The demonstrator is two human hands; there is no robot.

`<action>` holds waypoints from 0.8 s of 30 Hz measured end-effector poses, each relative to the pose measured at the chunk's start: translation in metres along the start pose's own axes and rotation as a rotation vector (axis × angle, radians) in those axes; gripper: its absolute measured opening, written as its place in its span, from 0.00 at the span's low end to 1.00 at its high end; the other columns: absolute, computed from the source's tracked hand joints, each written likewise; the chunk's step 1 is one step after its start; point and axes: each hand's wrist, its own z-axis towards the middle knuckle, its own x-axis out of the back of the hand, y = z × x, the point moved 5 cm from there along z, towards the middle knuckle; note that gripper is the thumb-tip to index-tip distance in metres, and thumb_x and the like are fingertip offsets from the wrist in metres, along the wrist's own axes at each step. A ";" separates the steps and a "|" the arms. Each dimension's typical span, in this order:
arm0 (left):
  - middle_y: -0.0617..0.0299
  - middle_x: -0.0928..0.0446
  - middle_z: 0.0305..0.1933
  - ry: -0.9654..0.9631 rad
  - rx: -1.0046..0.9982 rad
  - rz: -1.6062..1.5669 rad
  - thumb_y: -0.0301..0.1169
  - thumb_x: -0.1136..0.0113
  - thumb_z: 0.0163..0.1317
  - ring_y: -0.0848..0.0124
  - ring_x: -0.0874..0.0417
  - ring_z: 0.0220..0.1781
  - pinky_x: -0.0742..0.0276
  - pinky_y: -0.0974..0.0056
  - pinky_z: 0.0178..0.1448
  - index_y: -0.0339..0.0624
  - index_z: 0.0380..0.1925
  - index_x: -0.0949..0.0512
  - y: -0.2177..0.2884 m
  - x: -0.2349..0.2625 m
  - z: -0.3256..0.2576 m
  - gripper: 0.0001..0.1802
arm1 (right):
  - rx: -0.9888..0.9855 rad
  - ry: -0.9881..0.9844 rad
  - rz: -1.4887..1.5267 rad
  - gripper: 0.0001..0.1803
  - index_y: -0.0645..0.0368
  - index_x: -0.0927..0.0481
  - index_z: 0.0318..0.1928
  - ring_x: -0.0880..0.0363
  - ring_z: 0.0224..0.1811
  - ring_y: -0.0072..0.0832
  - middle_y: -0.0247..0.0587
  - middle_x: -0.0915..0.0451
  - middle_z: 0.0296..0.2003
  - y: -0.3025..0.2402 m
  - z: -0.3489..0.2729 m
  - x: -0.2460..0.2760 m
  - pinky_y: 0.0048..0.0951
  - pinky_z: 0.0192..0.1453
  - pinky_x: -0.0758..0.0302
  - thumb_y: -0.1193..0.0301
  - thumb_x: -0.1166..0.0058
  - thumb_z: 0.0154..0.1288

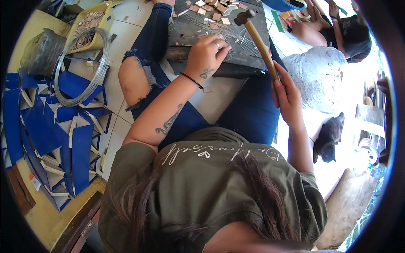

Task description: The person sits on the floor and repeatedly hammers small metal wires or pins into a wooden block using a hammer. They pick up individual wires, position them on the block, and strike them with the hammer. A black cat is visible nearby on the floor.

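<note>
My right hand (287,95) is wrapped round the wooden handle of a hammer (260,46). Its metal head is raised over the right side of a low dark wooden work block (185,36). Over the near part of that block, my left hand (206,55) is closed, with the fingertips pressed together; whatever they pinch is too small to make out. Thin cut lengths of metal wire (240,39) lie scattered just beyond the left fingers. Small square wooden pieces (217,7) are heaped at the block's far end.
To the left, a coil of wire (103,78) leans by a yellow basket (104,39) of small wood pieces. Blue folded boards (42,122) pile below it. On the right are a plastic-wrapped bundle (316,71), a dark cat (328,139) and another person (352,36) sitting.
</note>
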 end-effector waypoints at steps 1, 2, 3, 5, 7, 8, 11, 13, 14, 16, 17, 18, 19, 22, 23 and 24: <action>0.58 0.22 0.29 -0.024 0.004 0.005 0.26 0.35 0.54 0.62 0.22 0.29 0.27 0.63 0.35 0.37 0.25 0.21 0.000 -0.001 0.000 0.05 | -0.043 -0.028 -0.105 0.22 0.55 0.34 0.66 0.30 0.23 0.19 0.37 0.27 0.29 -0.002 -0.005 0.002 0.20 0.28 0.33 0.74 0.58 0.72; 0.58 0.22 0.29 -0.045 0.008 0.013 0.26 0.36 0.54 0.62 0.22 0.29 0.27 0.63 0.35 0.37 0.25 0.21 -0.001 -0.001 0.000 0.05 | 0.024 0.002 -0.177 0.22 0.55 0.34 0.65 0.29 0.24 0.21 0.39 0.25 0.30 -0.008 -0.009 0.003 0.22 0.30 0.32 0.74 0.57 0.72; 0.58 0.22 0.29 -0.066 0.011 0.021 0.27 0.36 0.54 0.61 0.22 0.29 0.27 0.63 0.35 0.37 0.25 0.21 -0.002 -0.002 0.000 0.05 | 0.090 0.035 -0.249 0.22 0.56 0.33 0.65 0.28 0.26 0.24 0.42 0.24 0.32 -0.014 -0.013 0.003 0.24 0.32 0.30 0.75 0.57 0.71; 0.58 0.23 0.28 -0.075 0.006 0.018 0.27 0.36 0.55 0.61 0.22 0.29 0.26 0.62 0.36 0.37 0.24 0.21 -0.004 -0.002 0.002 0.05 | 0.182 0.087 -0.339 0.23 0.56 0.32 0.64 0.25 0.29 0.28 0.46 0.23 0.34 -0.024 -0.021 0.003 0.27 0.36 0.28 0.76 0.56 0.70; 0.58 0.23 0.28 -0.043 -0.031 -0.010 0.27 0.37 0.55 0.61 0.22 0.29 0.26 0.62 0.36 0.37 0.24 0.21 -0.003 -0.001 0.004 0.05 | 0.217 0.113 -0.376 0.23 0.55 0.32 0.65 0.24 0.31 0.31 0.48 0.22 0.35 -0.032 -0.028 0.006 0.29 0.39 0.27 0.77 0.56 0.69; 0.58 0.23 0.28 -0.007 -0.066 -0.036 0.27 0.37 0.55 0.61 0.22 0.29 0.27 0.62 0.36 0.37 0.24 0.21 -0.002 0.000 0.005 0.05 | 0.227 0.118 -0.394 0.24 0.55 0.32 0.65 0.23 0.32 0.32 0.49 0.22 0.36 -0.036 -0.031 0.007 0.30 0.40 0.27 0.77 0.56 0.69; 0.58 0.24 0.28 -0.009 -0.051 -0.053 0.27 0.37 0.55 0.61 0.22 0.30 0.27 0.62 0.36 0.37 0.24 0.22 -0.003 -0.002 0.004 0.05 | 0.183 0.061 -0.453 0.24 0.54 0.32 0.65 0.22 0.33 0.33 0.49 0.22 0.36 -0.039 -0.035 0.008 0.30 0.40 0.26 0.77 0.56 0.69; 0.58 0.23 0.28 -0.035 -0.027 -0.045 0.26 0.37 0.55 0.61 0.22 0.31 0.27 0.62 0.36 0.37 0.24 0.22 -0.004 -0.003 0.003 0.05 | 0.128 0.011 -0.507 0.24 0.52 0.32 0.65 0.21 0.33 0.33 0.49 0.22 0.36 -0.038 -0.035 0.008 0.31 0.40 0.26 0.77 0.56 0.69; 0.59 0.23 0.28 -0.041 -0.026 -0.040 0.26 0.37 0.55 0.61 0.22 0.31 0.26 0.62 0.36 0.37 0.24 0.22 -0.004 -0.003 0.003 0.05 | 0.174 0.043 -0.484 0.24 0.52 0.32 0.65 0.22 0.32 0.33 0.50 0.22 0.35 -0.041 -0.035 0.009 0.31 0.40 0.26 0.77 0.56 0.69; 0.59 0.23 0.28 -0.037 -0.034 -0.034 0.26 0.37 0.54 0.60 0.22 0.31 0.26 0.62 0.36 0.38 0.24 0.22 -0.003 -0.002 0.003 0.05 | 0.327 0.131 -0.452 0.24 0.52 0.32 0.65 0.22 0.31 0.33 0.50 0.23 0.34 -0.049 -0.039 0.009 0.32 0.39 0.26 0.77 0.55 0.69; 0.59 0.23 0.28 -0.028 -0.046 -0.034 0.26 0.37 0.54 0.60 0.22 0.31 0.27 0.62 0.36 0.38 0.24 0.22 -0.003 -0.002 0.003 0.05 | 0.249 0.087 -0.463 0.24 0.53 0.32 0.65 0.22 0.31 0.33 0.50 0.23 0.34 -0.046 -0.037 0.008 0.32 0.38 0.26 0.78 0.55 0.69; 0.59 0.23 0.28 -0.020 -0.059 -0.034 0.26 0.37 0.54 0.60 0.22 0.31 0.27 0.62 0.36 0.38 0.24 0.22 -0.002 -0.001 0.003 0.05 | 0.204 0.039 -0.486 0.24 0.54 0.32 0.65 0.22 0.30 0.33 0.50 0.23 0.33 -0.043 -0.036 0.007 0.32 0.38 0.26 0.78 0.55 0.68; 0.58 0.23 0.28 -0.022 -0.063 -0.027 0.26 0.37 0.54 0.60 0.22 0.31 0.26 0.61 0.36 0.37 0.24 0.22 -0.002 -0.002 0.003 0.05 | 0.180 0.008 -0.510 0.24 0.54 0.32 0.65 0.22 0.30 0.34 0.50 0.24 0.33 -0.042 -0.036 0.006 0.33 0.37 0.26 0.78 0.55 0.68; 0.58 0.23 0.28 -0.011 -0.086 -0.025 0.26 0.37 0.54 0.59 0.21 0.32 0.26 0.61 0.37 0.37 0.24 0.22 -0.003 -0.002 0.004 0.05 | 0.217 0.065 -0.458 0.24 0.55 0.32 0.65 0.23 0.29 0.34 0.51 0.24 0.32 -0.043 -0.037 0.008 0.33 0.37 0.27 0.78 0.55 0.68; 0.58 0.23 0.28 0.000 -0.094 -0.037 0.26 0.37 0.54 0.59 0.21 0.33 0.26 0.61 0.38 0.37 0.24 0.22 -0.003 -0.002 0.003 0.05 | 0.254 0.085 -0.460 0.24 0.55 0.32 0.65 0.23 0.29 0.34 0.51 0.24 0.32 -0.044 -0.037 0.008 0.33 0.37 0.27 0.78 0.55 0.68; 0.57 0.23 0.28 0.010 -0.100 -0.049 0.26 0.37 0.54 0.59 0.21 0.33 0.25 0.61 0.38 0.37 0.24 0.22 -0.002 -0.002 0.003 0.05 | 0.294 0.100 -0.463 0.24 0.56 0.32 0.65 0.23 0.29 0.34 0.51 0.24 0.32 -0.045 -0.036 0.008 0.33 0.37 0.26 0.78 0.55 0.68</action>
